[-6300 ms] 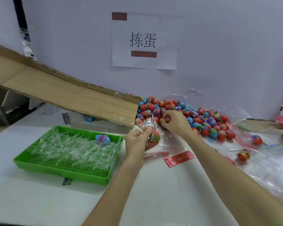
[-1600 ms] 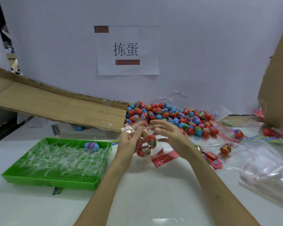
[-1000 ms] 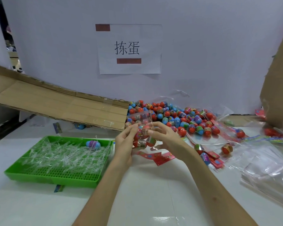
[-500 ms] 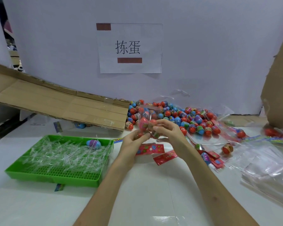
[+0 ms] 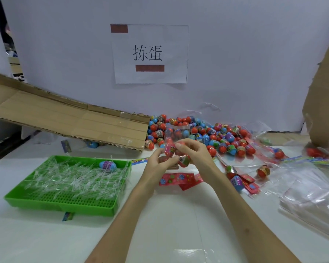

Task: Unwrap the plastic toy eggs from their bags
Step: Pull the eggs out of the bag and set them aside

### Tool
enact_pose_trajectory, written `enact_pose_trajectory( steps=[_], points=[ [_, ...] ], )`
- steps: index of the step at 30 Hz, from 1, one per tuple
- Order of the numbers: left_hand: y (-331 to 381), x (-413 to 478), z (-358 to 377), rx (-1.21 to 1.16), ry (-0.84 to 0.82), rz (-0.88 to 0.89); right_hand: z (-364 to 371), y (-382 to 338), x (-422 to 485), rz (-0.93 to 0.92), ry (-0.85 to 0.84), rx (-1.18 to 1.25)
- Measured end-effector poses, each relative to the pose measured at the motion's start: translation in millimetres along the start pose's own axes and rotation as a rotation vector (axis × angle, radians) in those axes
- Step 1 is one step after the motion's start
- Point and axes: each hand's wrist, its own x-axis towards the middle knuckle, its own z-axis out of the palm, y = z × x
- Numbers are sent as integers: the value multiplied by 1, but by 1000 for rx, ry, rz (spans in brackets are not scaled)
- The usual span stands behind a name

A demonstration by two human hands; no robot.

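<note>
Grip check: your left hand (image 5: 160,161) pinches the low side of the clear bag (image 5: 176,132), right hand (image 5: 195,151) curls round the toy eggs (image 5: 184,160) inside it thru the film, all held up off the table (image 5: 160,224), just in front of the egg pile (image 5: 226,137). Film looks thin, soft & slick; eggs hard, light, prob. quick to roll. Pinch the bag's top edge, not the eggs.

You're holding a clear bag (image 5: 176,130) of red eggs (image 5: 184,160) upright over the table, while the loose red-and-blue egg pile (image 5: 217,137) is lying just behind it.
</note>
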Motion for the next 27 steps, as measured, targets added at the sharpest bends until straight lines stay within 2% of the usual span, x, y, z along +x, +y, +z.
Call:
enact_pose_trajectory(
  steps=[7,13,18,23,27],
  points=[
    [0,1,-2,-15,20,36,3,-1,-2,-16,34,-117],
    [-1,2,-5,-10,109,34,2,-3,-4,42,-113,2],
    [3,0,0,-71,76,20,-2,-4,0,85,-18,49],
    [3,1,-4,-126,223,36,-3,-5,-3,82,-92,22],
    [0,3,-9,-115,273,36,-2,-5,-4,67,-87,-36]
  ],
)
